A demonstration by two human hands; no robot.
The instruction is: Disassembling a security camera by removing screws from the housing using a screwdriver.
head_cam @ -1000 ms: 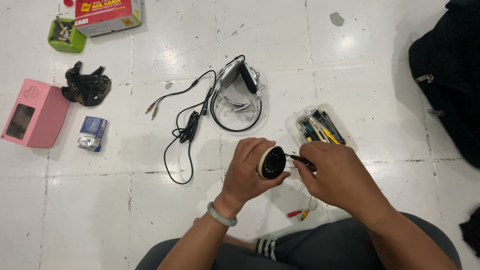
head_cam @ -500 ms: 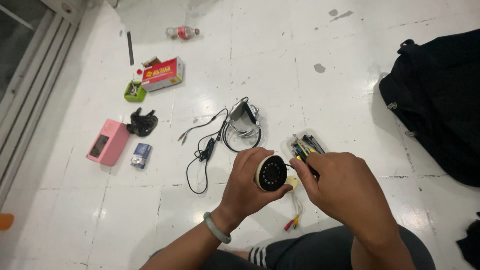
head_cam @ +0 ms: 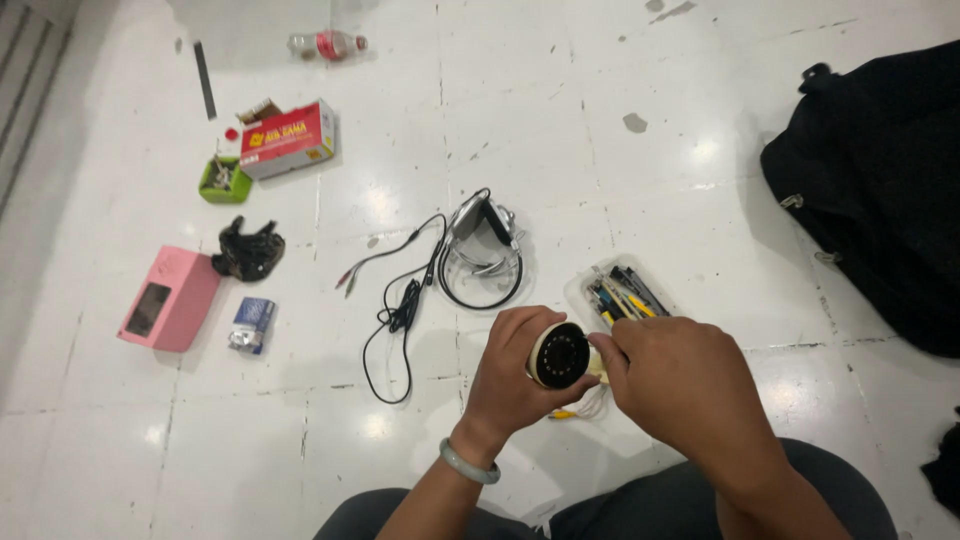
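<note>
The left hand (head_cam: 510, 375) is wrapped around a small round camera (head_cam: 558, 356), white-bodied with a dark circular face turned up toward the viewer; the fingers curl over its top and far side, so the camera sits in the palm, raised above the white tiled floor (head_cam: 700, 150). A pale green bangle (head_cam: 468, 464) rings that wrist. The right hand (head_cam: 680, 385) comes in from the right and presses against the camera's right edge, fingers closed narrow at the rim; it may be pinching a small tool or part there, but the knuckles hide it and I cannot tell. Thin yellow and white wires (head_cam: 580, 408) hang below the camera between the two hands. Just beyond the right hand lies a clear tray of screwdrivers (head_cam: 625, 293). Farther up the floor sits a coil of black cable with a bracket (head_cam: 482, 255), its leads trailing left. Well apart to the left lie a pink box (head_cam: 170, 298), a black crumpled glove (head_cam: 248, 250), a red carton (head_cam: 288, 138) and a small green tub (head_cam: 224, 181). A black bag (head_cam: 880, 180) fills the right edge.
</note>
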